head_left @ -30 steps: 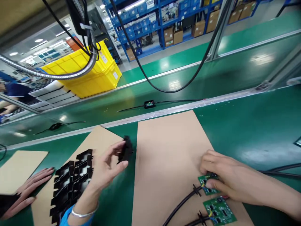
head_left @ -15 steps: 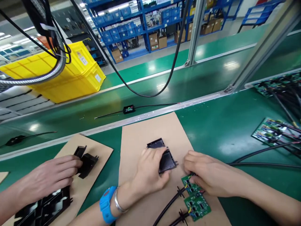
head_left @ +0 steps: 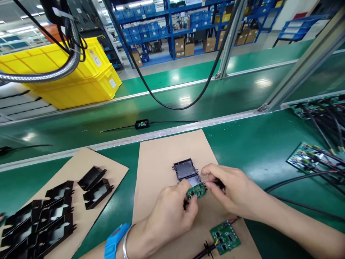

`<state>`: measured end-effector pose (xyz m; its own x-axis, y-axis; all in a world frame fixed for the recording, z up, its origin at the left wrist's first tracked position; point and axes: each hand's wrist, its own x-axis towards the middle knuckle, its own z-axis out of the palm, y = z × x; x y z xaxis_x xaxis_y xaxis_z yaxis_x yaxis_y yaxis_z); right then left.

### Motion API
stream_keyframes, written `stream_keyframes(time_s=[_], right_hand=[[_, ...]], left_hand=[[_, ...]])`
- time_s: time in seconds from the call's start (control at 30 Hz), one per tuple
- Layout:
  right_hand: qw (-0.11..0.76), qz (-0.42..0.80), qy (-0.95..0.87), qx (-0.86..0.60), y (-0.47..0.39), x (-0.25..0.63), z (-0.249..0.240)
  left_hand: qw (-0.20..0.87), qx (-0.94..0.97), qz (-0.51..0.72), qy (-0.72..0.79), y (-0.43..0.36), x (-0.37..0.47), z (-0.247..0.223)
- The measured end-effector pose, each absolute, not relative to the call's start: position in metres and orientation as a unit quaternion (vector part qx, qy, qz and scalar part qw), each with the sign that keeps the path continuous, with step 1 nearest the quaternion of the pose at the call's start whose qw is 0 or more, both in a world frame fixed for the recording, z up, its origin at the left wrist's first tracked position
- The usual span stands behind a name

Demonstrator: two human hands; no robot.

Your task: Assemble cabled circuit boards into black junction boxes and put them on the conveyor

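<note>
Two bare hands work over a tan cardboard sheet (head_left: 153, 172) on the green tabletop (head_left: 250, 144). The left hand (head_left: 172, 207) has its thumb and index finger pinching a small green circuit board (head_left: 198, 190), which is just off the near edge of an open black case (head_left: 185, 169) lying on the sheet. The right hand (head_left: 234, 187) is at the board's right end, fingers curled in toward the thumb where a bit of red wire (head_left: 208, 182) shows; whether they pinch it I cannot tell. A second circuit board (head_left: 225, 237) lies nearer, with a black cable (head_left: 201, 254) running from its left side. To the left, another cardboard sheet (head_left: 113, 166) carries black trays: two (head_left: 93, 178) just beside each other toward the far right, and a larger group (head_left: 58, 233) packed in rows on the near left. At the far right of the tabletop lie more boards (head_left: 309, 155) with cables. Beyond the metal rail (head_left: 159, 135) rests a small black case (head_left: 141, 124) with a lead at each end.
</note>
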<state>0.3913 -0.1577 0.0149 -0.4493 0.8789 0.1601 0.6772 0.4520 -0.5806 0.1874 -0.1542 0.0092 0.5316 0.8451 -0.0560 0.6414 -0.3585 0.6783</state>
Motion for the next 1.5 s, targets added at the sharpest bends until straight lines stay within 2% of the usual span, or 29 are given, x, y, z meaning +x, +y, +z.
stream_keyframes(time_s=[0.1,0.17,0.33,0.53,0.63,0.8,0.93,1.1,1.37,1.5], right_hand=[[0.147,0.066,-0.87,-0.466,-0.161,0.368,0.019],[0.082,0.02,-0.896,-0.436,-0.16,0.359,0.026],[0.056,0.068,-0.929,-0.359,-0.137,0.371,0.031],[0.026,0.156,-0.945,-0.286,-0.102,0.386,0.009],[0.015,0.138,-0.947,-0.289,-0.097,0.381,0.006],[-0.006,0.096,-0.949,-0.301,-0.104,0.368,0.011],[-0.014,0.097,-0.937,-0.336,-0.114,0.362,0.01],[0.024,0.059,-0.93,-0.362,-0.123,0.358,0.001],[0.062,0.088,-0.917,-0.385,-0.127,0.362,-0.01],[0.087,0.102,-0.912,-0.388,-0.129,0.362,-0.013]], left_hand=[[0.326,0.814,0.154,0.455,-0.15,0.192,0.01],[0.358,0.796,0.154,0.463,-0.146,0.191,0.012],[0.411,0.768,0.135,0.473,-0.139,0.171,0.011],[0.291,0.819,0.073,0.49,-0.143,0.162,-0.006],[0.26,0.828,0.038,0.496,-0.14,0.163,-0.009],[0.256,0.835,0.069,0.481,-0.136,0.157,-0.012],[0.251,0.843,0.081,0.469,-0.143,0.154,-0.02],[0.24,0.842,0.069,0.479,-0.147,0.157,-0.023],[0.395,0.791,0.079,0.461,-0.132,0.138,-0.001],[0.369,0.787,0.017,0.494,-0.128,0.135,0.008]])
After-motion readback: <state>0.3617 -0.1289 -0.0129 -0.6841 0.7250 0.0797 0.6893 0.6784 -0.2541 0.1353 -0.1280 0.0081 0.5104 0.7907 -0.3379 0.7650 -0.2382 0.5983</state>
